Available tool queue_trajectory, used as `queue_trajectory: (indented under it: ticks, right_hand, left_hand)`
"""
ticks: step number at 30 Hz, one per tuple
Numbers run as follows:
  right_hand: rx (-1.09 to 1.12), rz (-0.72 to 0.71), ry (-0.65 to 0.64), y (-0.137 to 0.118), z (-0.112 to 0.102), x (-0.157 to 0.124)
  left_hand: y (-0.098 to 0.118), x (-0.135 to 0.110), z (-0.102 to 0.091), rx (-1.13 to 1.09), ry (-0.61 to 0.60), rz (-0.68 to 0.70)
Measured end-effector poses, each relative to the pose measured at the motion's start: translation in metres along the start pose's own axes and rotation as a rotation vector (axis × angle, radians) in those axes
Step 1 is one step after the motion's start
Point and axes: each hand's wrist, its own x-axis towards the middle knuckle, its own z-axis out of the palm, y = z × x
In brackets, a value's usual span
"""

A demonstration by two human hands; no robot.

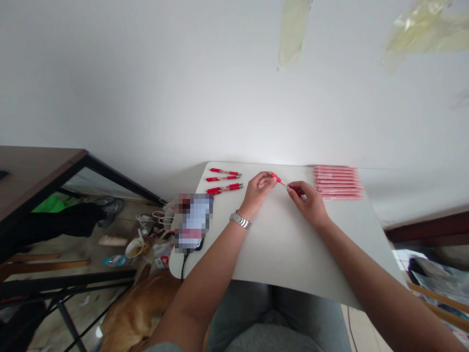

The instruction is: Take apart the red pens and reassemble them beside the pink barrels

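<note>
So there's a slim red pen (pixel 281 182) held just above the far middle of a small white table (pixel 286 244), pinched at both ends. The left hand (pixel 258 189) has its fingertips closed on the far end, and the right hand (pixel 308 201) grips the near end, fingers curled round it. A shiny metal watch (pixel 240 220) sits on the left wrist. To the left, four more red pens (pixel 224 180) lie flat in a loose stack of rows. On the right, a neat row of pale pink sleeves (pixel 337 182), glossy like plastic wrap. A blurred phone (pixel 193 222) rests at the table's left edge.
</note>
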Motion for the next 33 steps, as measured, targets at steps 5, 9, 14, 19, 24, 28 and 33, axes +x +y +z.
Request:
queue_trajectory:
  ticks: [5,9,14,19,24,28,33]
  right_hand:
    - [-0.006,-0.002,0.001,0.0,0.0,0.0]
    - [0.009,0.021,0.018,0.001,0.001,0.0]
    - [0.061,0.055,0.045,0.003,0.002,0.0]
    - [0.068,0.058,0.05,0.004,0.002,0.0]
    - [0.074,0.066,0.047,0.003,0.002,0.0]
    - [0.073,0.064,0.046,0.003,0.002,-0.001]
    - [0.063,0.063,0.043,0.002,0.001,0.0]
  left_hand:
    - [0.002,0.001,-0.002,0.034,-0.018,0.006]
    - [0.006,0.003,-0.009,0.163,0.042,0.104]
    - [0.011,0.003,-0.023,0.665,0.22,0.317]
    - [0.005,0.0,-0.028,1.127,0.174,0.341]
    - [0.0,-0.003,-0.027,1.348,0.165,0.299]
    - [0.001,-0.002,-0.026,1.366,0.149,0.275]
    - [0.002,-0.001,-0.024,1.421,0.129,0.239]
